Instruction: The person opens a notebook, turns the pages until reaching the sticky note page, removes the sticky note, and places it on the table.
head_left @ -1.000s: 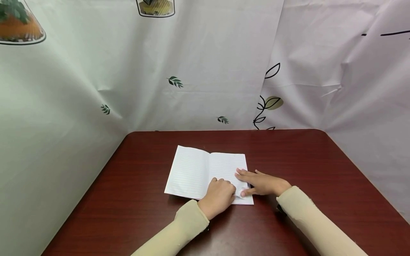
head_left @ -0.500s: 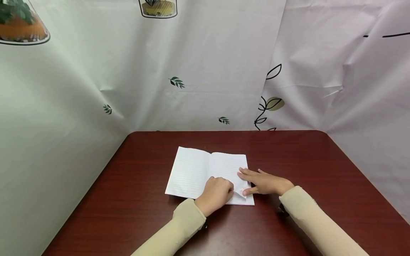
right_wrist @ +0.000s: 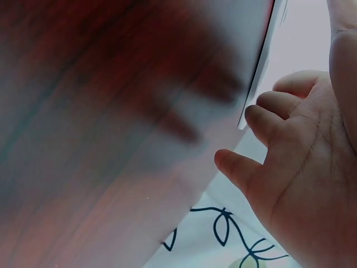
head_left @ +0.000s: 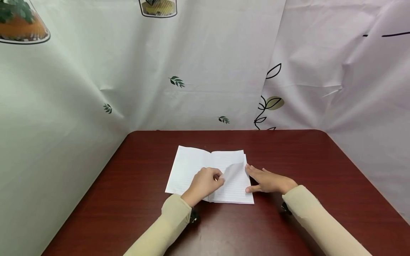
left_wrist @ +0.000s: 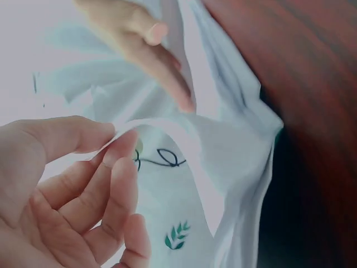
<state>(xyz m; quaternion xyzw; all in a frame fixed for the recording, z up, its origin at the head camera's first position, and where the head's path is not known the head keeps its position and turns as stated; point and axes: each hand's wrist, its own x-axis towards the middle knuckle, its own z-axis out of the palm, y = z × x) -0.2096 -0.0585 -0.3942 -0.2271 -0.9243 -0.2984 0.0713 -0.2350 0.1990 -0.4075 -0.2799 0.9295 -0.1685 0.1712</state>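
An open notebook [head_left: 189,167] with lined white pages lies on the table. My left hand [head_left: 205,183] pinches a page [head_left: 233,170] between thumb and fingers. That page is lifted off the right half and curls toward the left; in the left wrist view the lifted page [left_wrist: 223,151] arches away from the fingertips of the left hand [left_wrist: 72,190]. At the notebook's right edge, my right hand [head_left: 269,180] has its fingers extended, thumb spread. The right wrist view shows the palm of the right hand [right_wrist: 301,156] beside the notebook edge [right_wrist: 259,70], with nothing gripped.
The dark red wooden table [head_left: 144,220] extends around the notebook on every side. A white curtain [head_left: 208,64] printed with leaves and plants hangs behind the table and along both sides.
My left hand has moved left and up, lifting the page from the lower right corner and curling it over. My right hand has shifted slightly right, off the page to the notebook's edge.
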